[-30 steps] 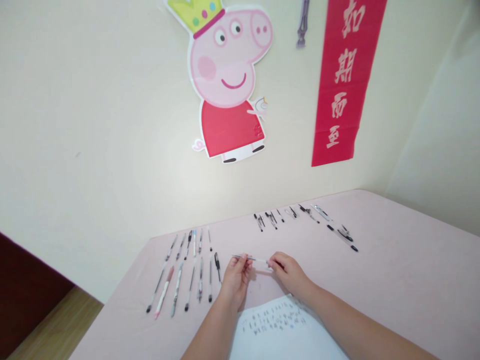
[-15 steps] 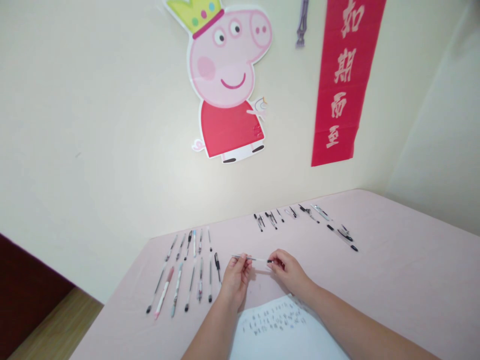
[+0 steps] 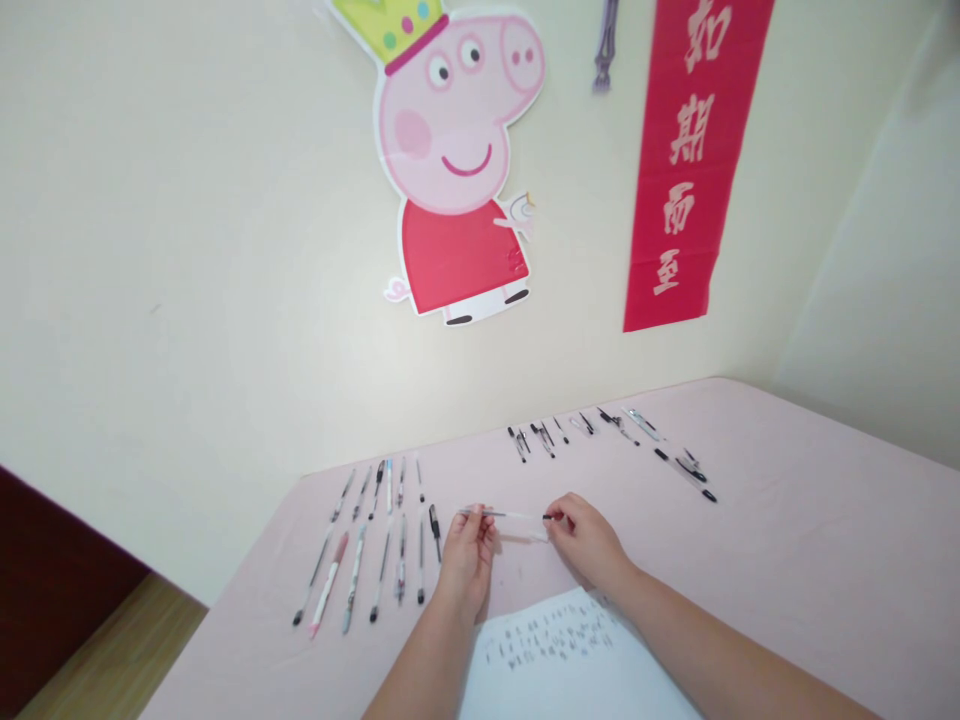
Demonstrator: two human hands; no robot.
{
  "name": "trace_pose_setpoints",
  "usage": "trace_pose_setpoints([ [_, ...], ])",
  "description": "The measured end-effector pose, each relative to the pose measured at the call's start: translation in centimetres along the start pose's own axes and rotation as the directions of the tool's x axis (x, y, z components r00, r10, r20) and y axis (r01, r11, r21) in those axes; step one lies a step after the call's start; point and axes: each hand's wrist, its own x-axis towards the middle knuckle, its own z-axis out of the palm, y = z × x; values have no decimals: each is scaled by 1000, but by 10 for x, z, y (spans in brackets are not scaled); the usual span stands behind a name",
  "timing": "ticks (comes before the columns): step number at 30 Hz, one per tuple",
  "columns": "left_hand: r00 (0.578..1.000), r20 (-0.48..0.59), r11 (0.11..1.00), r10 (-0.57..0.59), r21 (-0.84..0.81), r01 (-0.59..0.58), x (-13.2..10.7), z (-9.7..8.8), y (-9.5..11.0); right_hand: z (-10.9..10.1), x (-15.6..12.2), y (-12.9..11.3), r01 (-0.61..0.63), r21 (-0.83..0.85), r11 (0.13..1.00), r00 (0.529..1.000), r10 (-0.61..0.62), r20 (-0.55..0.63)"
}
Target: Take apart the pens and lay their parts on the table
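Observation:
A slim pen (image 3: pixel 517 516), grey toward its left end and clear toward its right, spans the gap between my two hands above the pink table. My left hand (image 3: pixel 469 545) pinches its grey part between thumb and fingertips. At the other end, the fingertips of my right hand (image 3: pixel 581 535) close on a small black end piece (image 3: pixel 547 517). Whether that piece is joined to the clear part cannot be made out. Below both hands lies a white sheet (image 3: pixel 570 680) with rows of dark handwriting.
Two rows of pens (image 3: pixel 334 585) lie on the left of the pink-covered table (image 3: pixel 787 580). Along the back right are several small groups of pen parts (image 3: pixel 540 440) and a clear pen with black ends (image 3: pixel 684 474). A wall with a pig cutout (image 3: pixel 465 250) rises behind.
My hands have drawn slightly apart, the left one moving left and the right one moving right. More of the pen's clear part shows between them.

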Motion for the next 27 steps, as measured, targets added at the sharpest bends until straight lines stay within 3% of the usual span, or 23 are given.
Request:
trace_pose_setpoints([
  [4, 1000, 5, 1000, -2, 12, 1, 0, -1, -1, -2, -2, 0, 32, -103, 994, 999, -28, 42],
  [9, 1000, 7, 1000, 13, 22, -13, -1, -1, -1, -1, -2, 0, 15, -117, 993, 996, -4, 89],
  [14, 1000, 9, 1000, 10, 26, -10, 1, -1, -2, -1, 0, 1, -3, -21, 1000, 998, 4, 58],
  [20, 999, 52, 998, -8, 65, 5, -1, -2, -2, -3, 0, -8, 113, 163, 980, 991, -122, 52],
  [24, 994, 110, 995, -21, 97, 10, -4, -1, -3, -1, -2, -11, 191, 183, 964, 972, -212, 100],
  [27, 995, 103, 994, 9, 105, -20, -2, 0, 1, -1, -2, -9, 191, 150, 970, 975, -205, 82],
])
